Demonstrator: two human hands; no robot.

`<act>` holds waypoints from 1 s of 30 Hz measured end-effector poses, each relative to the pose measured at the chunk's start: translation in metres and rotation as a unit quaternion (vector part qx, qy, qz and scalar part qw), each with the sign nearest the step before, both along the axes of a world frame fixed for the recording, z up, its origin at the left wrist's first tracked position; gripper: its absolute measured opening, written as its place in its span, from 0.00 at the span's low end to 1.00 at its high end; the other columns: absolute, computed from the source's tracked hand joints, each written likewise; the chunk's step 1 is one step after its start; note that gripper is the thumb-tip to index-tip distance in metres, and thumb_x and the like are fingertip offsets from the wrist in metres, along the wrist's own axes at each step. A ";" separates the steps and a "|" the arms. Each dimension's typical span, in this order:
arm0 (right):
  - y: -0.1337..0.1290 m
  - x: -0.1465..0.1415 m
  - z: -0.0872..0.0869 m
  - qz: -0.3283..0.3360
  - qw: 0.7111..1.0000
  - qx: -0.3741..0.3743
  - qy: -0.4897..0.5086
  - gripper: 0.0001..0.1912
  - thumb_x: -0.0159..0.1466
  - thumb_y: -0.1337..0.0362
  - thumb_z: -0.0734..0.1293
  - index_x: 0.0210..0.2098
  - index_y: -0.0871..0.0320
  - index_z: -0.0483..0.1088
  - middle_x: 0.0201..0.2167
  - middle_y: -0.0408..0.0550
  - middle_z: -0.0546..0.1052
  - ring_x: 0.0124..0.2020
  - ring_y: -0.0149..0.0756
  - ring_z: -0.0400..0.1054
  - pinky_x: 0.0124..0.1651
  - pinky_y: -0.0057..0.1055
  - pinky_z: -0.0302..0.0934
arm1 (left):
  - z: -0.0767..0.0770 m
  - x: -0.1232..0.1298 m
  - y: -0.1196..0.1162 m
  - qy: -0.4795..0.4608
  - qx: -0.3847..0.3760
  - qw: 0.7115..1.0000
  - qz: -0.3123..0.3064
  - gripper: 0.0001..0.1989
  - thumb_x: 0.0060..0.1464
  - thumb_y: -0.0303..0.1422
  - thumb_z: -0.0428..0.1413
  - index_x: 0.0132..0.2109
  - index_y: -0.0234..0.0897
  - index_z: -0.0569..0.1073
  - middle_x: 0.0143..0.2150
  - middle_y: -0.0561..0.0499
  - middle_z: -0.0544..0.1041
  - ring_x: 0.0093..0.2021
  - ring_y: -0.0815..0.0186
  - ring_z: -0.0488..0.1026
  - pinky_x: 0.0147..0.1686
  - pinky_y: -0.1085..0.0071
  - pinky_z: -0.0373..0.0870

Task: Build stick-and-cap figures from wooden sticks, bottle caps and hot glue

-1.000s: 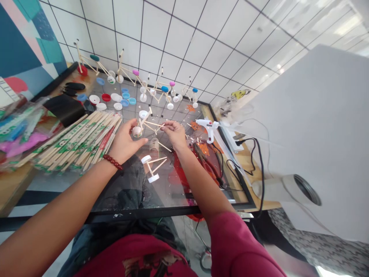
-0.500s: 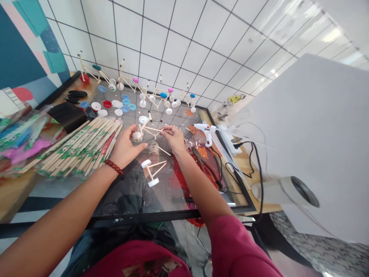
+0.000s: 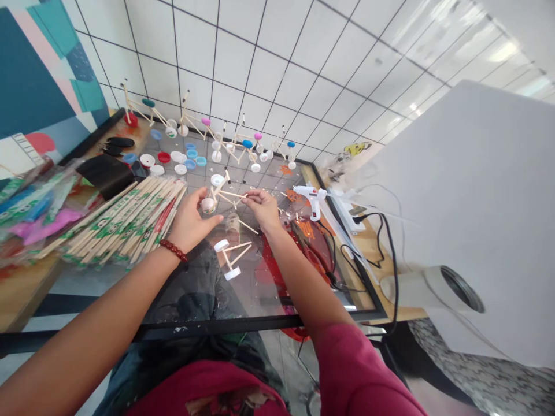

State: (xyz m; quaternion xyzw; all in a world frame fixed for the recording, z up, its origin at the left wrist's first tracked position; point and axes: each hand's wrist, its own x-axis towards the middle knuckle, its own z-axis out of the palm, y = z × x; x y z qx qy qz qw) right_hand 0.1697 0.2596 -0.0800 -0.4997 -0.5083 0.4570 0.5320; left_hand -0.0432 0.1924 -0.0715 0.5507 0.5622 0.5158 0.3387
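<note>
My right hand (image 3: 262,208) pinches the end of a thin wooden stick on a small stick frame (image 3: 228,195) that has white caps as wheels and a black-tipped upright. My left hand (image 3: 195,219), a red bead bracelet at its wrist, has its thumb and fingers apart beside the frame's near white cap (image 3: 208,205). Below the hands, a second stick piece with two white caps (image 3: 233,273) lies on the glass table. A loose stick (image 3: 248,226) and a small clear cup (image 3: 233,224) are between them.
Wrapped chopsticks (image 3: 125,222) lie at the left, beside plastic bags. Blue, red and white caps (image 3: 177,156) and several finished stick figures (image 3: 247,144) stand behind. A white glue gun (image 3: 313,199), pliers (image 3: 312,245) and cables lie at the right.
The view has shifted slightly. Both hands keep nearly the same pose around the stick frame.
</note>
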 end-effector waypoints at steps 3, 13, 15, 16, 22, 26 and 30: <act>0.001 0.000 -0.001 0.005 1.000 0.001 0.008 0.17 0.50 0.59 0.84 0.33 0.53 0.77 0.34 0.41 0.85 0.40 0.37 0.83 0.50 0.34 0.77 | 0.000 0.000 0.000 0.011 -0.002 1.000 -0.004 0.38 0.42 0.35 0.72 0.62 0.41 0.75 0.65 0.39 0.78 0.67 0.45 0.75 0.69 0.47 0.69; 0.000 0.001 0.000 0.003 1.000 0.000 0.004 0.18 0.48 0.59 0.85 0.35 0.52 0.79 0.35 0.42 0.86 0.43 0.38 0.83 0.51 0.34 0.78 | 0.002 0.001 0.000 -0.006 -0.009 1.000 0.000 0.38 0.42 0.34 0.73 0.62 0.42 0.76 0.66 0.40 0.77 0.67 0.47 0.74 0.69 0.50 0.69; 0.001 0.001 -0.001 0.004 1.000 0.004 0.009 0.16 0.49 0.60 0.85 0.34 0.52 0.80 0.34 0.41 0.86 0.41 0.38 0.83 0.51 0.34 0.78 | 0.001 0.001 0.000 -0.006 -0.009 1.000 -0.001 0.38 0.42 0.33 0.73 0.62 0.42 0.76 0.66 0.40 0.77 0.67 0.47 0.74 0.69 0.49 0.69; 0.001 0.001 -0.001 0.005 1.000 0.006 0.013 0.16 0.49 0.61 0.85 0.34 0.52 0.80 0.33 0.41 0.86 0.41 0.37 0.83 0.51 0.34 0.78 | 0.000 0.000 0.000 -0.006 -0.008 1.000 -0.003 0.38 0.42 0.33 0.73 0.62 0.42 0.76 0.66 0.41 0.77 0.67 0.47 0.74 0.69 0.49 0.69; 0.002 0.001 -0.003 0.007 1.000 0.007 0.003 0.16 0.51 0.58 0.85 0.34 0.53 0.80 0.33 0.42 0.86 0.40 0.39 0.84 0.50 0.34 0.78 | -0.005 -0.001 0.003 0.018 0.007 1.000 -0.007 0.38 0.43 0.33 0.72 0.63 0.41 0.76 0.67 0.40 0.77 0.67 0.46 0.75 0.70 0.49 0.70; 0.003 0.002 -0.004 0.011 1.000 0.011 -0.010 0.16 0.53 0.55 0.84 0.35 0.53 0.80 0.33 0.43 0.86 0.40 0.40 0.84 0.51 0.36 0.78 | -0.008 -0.002 0.004 0.039 0.015 0.999 -0.011 0.37 0.44 0.33 0.71 0.63 0.39 0.76 0.68 0.37 0.76 0.67 0.45 0.75 0.69 0.47 0.71; 0.004 0.003 -0.006 0.020 1.000 0.015 -0.007 0.16 0.53 0.56 0.84 0.36 0.53 0.80 0.34 0.43 0.87 0.41 0.40 0.84 0.52 0.37 0.78 | -0.010 -0.003 0.004 0.036 0.020 0.999 -0.015 0.37 0.44 0.33 0.71 0.63 0.40 0.76 0.68 0.38 0.76 0.67 0.45 0.75 0.69 0.46 0.71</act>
